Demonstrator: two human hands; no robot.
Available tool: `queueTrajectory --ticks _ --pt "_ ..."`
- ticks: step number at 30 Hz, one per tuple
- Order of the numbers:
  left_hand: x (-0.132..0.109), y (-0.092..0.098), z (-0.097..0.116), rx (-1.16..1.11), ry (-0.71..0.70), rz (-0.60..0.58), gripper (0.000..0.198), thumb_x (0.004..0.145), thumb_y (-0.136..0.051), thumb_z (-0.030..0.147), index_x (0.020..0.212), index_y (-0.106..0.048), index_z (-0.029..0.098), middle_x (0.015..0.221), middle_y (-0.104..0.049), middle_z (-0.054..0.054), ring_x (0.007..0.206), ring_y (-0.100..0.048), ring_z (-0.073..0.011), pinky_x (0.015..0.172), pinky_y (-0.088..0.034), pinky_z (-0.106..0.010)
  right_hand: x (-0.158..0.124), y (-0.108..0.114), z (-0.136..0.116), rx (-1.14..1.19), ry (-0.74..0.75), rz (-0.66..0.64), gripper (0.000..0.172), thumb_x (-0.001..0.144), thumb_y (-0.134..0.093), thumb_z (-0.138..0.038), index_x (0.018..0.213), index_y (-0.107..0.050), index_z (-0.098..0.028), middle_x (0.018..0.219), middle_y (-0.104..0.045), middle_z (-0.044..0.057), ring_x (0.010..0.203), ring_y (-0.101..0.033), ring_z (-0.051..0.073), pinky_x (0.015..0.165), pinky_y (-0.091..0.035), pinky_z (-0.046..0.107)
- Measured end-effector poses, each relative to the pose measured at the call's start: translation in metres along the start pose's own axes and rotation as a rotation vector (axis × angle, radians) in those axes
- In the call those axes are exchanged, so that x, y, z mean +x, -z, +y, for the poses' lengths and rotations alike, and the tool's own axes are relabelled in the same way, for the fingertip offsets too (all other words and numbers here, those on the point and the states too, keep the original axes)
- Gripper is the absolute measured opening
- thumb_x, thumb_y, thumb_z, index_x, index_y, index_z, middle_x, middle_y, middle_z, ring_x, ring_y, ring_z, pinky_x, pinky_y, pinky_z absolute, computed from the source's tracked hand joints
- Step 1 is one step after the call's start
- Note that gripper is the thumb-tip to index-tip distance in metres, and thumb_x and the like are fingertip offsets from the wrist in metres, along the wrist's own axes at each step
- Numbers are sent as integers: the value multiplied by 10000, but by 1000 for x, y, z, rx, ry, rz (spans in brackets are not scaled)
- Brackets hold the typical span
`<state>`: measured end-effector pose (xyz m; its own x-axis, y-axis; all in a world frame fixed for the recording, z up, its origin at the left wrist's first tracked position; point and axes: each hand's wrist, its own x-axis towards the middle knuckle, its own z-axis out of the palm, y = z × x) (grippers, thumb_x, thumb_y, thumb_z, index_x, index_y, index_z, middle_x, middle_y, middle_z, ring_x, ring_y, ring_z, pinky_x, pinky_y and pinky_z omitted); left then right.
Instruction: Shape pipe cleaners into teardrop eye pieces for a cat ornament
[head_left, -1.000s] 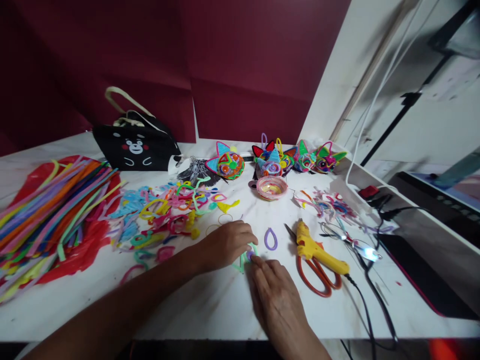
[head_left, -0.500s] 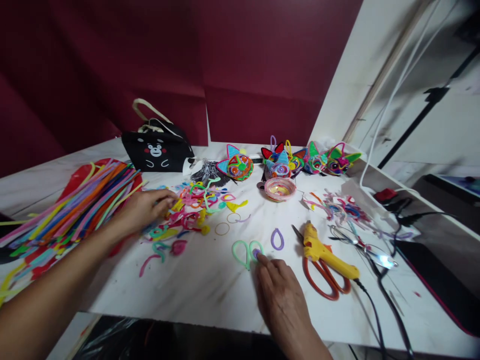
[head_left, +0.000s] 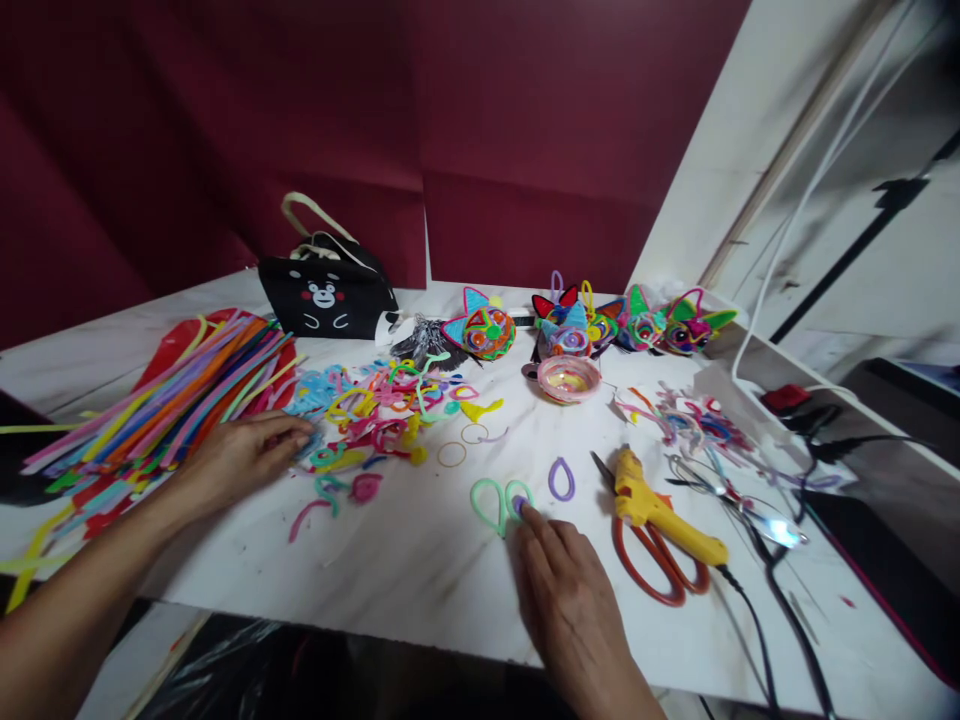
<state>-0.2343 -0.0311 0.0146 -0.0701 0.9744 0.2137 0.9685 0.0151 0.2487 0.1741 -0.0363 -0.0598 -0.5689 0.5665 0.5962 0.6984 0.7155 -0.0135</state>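
Note:
My right hand [head_left: 574, 590] rests on the table with its fingers bent together, gripping a small purple pipe-cleaner coil [head_left: 519, 505]. The coil lies at a green pipe-cleaner loop [head_left: 517, 488]; a second green loop [head_left: 487, 505] is just left of it. A separate purple loop [head_left: 561, 480] lies above this hand. At the left edge of a heap of colourful pipe-cleaner scraps [head_left: 375, 415] is my left hand [head_left: 244, 458]. Its fingers are curled together by some bluish bits, and what they pinch is too small to make out.
Long pipe cleaners [head_left: 172, 400] lie far left. A black bag [head_left: 326, 300], several cat-faced ornaments [head_left: 487, 332] and a pink bowl [head_left: 570, 380] stand behind. To the right are a yellow glue gun [head_left: 660, 510], orange-handled scissors [head_left: 652, 575], glasses [head_left: 750, 500] and cables.
My left hand has drawn back left and nearer, from the middle of the scrap heap to its left edge. My right hand stays at the purple coil. The view has shifted slightly left.

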Motion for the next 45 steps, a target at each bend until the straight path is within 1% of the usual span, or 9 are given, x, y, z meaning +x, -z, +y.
queueTrajectory --ticks 4,8,17,21,24,29,33,37,45 --pt "-4 2 8 -14 -15 34 319 893 -496 469 983 -686 230 1055 -746 -14 986 -661 -198 923 -476 -299 -2 0 1 -1 0 13 357 850 -405 0 1110 -642 -62 1250 -646 195 954 -601 275 748 -532 412" --pt "-5 -1 31 -28 -95 -20 280 923 -494 413 994 -692 229 1036 -741 -10 974 -655 -185 927 -469 -293 -4 0 1 5 21 74 312 882 -418 -26 1099 -637 -68 1257 -644 188 969 -601 281 756 -531 417" --pt "7 -44 53 12 -184 -190 304 914 -475 403 1004 -704 224 1026 -714 -56 951 -664 -218 823 -506 -319 -5 2 -1 59 26 130 246 920 -437 -48 1075 -625 -86 1217 -653 195 964 -604 278 756 -520 423" --pt "8 -51 62 7 -202 -103 278 938 -453 358 1047 -680 240 1054 -709 -37 939 -662 -199 795 -510 -305 -5 2 -1 70 27 158 231 929 -446 -63 1075 -623 -86 1197 -661 195 970 -603 281 766 -517 428" --pt "12 -54 76 -7 -308 -37 276 955 -444 325 1092 -665 235 1122 -694 -42 1029 -643 -206 873 -499 -318 -6 1 -1 77 23 163 221 938 -454 -78 1083 -620 -96 1195 -664 186 974 -605 279 771 -517 426" --pt "28 -59 100 67 -417 -171 219 953 -478 257 1011 -675 181 1066 -664 -68 935 -641 -180 824 -498 -285 -7 1 -1 54 32 157 224 957 -434 -94 1066 -630 -92 1174 -676 180 974 -606 280 773 -516 424" --pt "38 -67 105 50 -445 -206 233 973 -445 234 945 -664 157 990 -646 -67 874 -629 -173 786 -498 -287 -8 1 -1 38 20 143 237 971 -415 -108 1049 -639 -96 1175 -680 171 981 -602 286 779 -515 429" --pt "40 -74 102 -50 -464 -190 266 966 -395 124 894 -646 173 914 -650 -42 856 -627 -143 791 -499 -255 -8 0 -2 34 21 141 243 963 -408 -88 1052 -635 -86 1168 -679 178 985 -603 295 778 -516 438" --pt "50 -69 109 70 -373 20 251 968 -437 264 912 -671 192 914 -647 -42 853 -618 -160 754 -480 -256 -11 -5 -2 50 18 135 216 948 -440 -80 1042 -634 -94 1153 -681 173 999 -603 294 798 -512 443"
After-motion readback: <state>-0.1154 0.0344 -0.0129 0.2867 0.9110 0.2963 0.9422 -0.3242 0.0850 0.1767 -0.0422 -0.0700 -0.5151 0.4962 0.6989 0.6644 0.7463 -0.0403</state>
